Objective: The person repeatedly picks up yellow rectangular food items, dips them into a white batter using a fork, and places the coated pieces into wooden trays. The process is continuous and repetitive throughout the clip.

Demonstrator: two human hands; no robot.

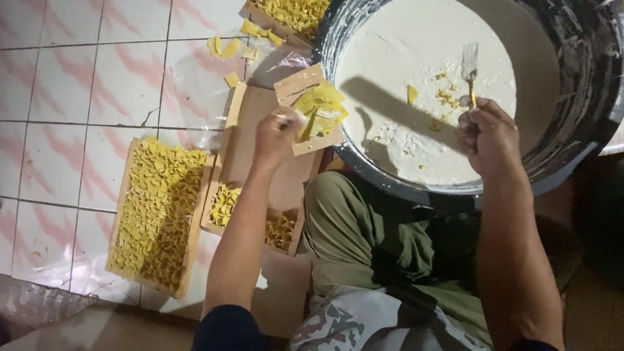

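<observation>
Hands: right (489, 133) grips fork (470, 71) upright, tines away, over batter basin (572, 149).

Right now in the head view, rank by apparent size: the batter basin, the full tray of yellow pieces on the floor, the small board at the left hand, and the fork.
1. Batter basin, partly cut off by the frame.
2. Full tray.
3. Small board, nearer the camera, so unsure.
4. Fork, in the right hand.

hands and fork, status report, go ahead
Right hand grips fork over batter basin. Left hand holds small board of yellow pieces. Nothing in the way.
</observation>
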